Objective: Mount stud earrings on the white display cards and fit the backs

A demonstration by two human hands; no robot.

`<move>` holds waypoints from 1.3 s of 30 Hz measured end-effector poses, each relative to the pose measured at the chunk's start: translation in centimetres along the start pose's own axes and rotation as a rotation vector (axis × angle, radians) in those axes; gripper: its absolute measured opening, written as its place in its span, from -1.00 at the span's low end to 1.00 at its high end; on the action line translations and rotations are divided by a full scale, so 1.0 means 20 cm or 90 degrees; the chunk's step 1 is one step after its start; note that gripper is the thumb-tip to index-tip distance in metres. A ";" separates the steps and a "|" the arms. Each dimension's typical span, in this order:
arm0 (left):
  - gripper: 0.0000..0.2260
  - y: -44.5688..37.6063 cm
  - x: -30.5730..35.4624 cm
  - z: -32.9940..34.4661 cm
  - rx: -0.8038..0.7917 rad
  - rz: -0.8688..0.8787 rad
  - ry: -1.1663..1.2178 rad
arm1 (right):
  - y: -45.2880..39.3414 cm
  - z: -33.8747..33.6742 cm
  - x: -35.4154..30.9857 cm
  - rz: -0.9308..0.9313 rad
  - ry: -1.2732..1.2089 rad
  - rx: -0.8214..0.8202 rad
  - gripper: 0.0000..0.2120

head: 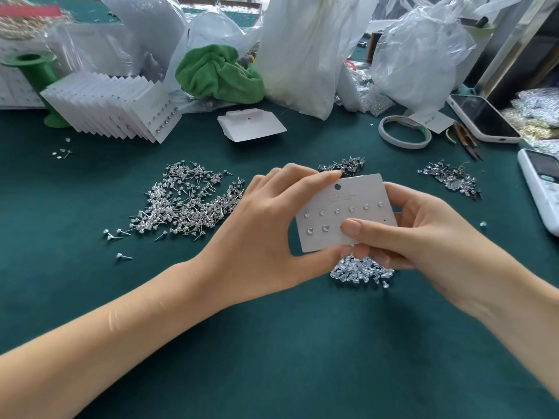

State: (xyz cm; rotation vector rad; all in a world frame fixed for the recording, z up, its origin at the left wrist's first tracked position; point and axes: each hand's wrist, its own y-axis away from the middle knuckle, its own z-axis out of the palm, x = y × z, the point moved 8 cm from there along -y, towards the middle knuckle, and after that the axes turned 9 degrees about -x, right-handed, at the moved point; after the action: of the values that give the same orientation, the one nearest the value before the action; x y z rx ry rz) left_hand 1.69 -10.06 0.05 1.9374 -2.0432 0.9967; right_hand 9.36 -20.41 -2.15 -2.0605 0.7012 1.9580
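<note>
A white display card (329, 201) with several stud earrings mounted on it is held above the green table, tilted toward me. My left hand (272, 228) grips its left edge, fingers over the top corner and thumb under the bottom. My right hand (423, 231) holds the right side, thumb pressing on the card's lower row, fingers curled behind. Just below the card lies a small pile of clear earring backs (360, 272). A large heap of loose stud earrings (184, 204) is spread to the left. Smaller stud heaps lie behind the card (344, 165) and at the right (447, 176).
A fanned stack of filled cards (112, 107) leans at the back left, blank cards (251, 125) at the back centre. Also there: a green cloth (217, 74), plastic bags (417, 52), a tape roll (403, 131), a phone (481, 117), scissors (467, 140), a remote (541, 189).
</note>
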 end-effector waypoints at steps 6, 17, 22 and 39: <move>-0.38 0.00 0.02 0.00 -0.007 0.005 -0.001 | 0.00 0.00 0.00 -0.004 -0.042 -0.014 -0.62; -0.42 0.01 0.06 -0.01 0.015 0.069 -0.060 | 0.02 0.00 0.01 -0.021 -0.056 0.004 -0.74; -0.34 0.00 0.05 -0.01 0.015 0.075 -0.046 | 0.03 -0.01 -0.01 -0.079 -0.078 0.024 -0.79; -0.94 -0.02 -0.12 0.08 -0.105 -0.011 0.029 | 0.09 -0.18 -0.01 -0.162 -0.165 0.217 -0.75</move>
State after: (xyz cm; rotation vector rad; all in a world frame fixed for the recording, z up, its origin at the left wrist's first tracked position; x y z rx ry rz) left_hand 2.98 -8.92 -2.40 1.8298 -2.0113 0.8315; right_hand 11.69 -23.54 -1.36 -1.5779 0.6296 1.7752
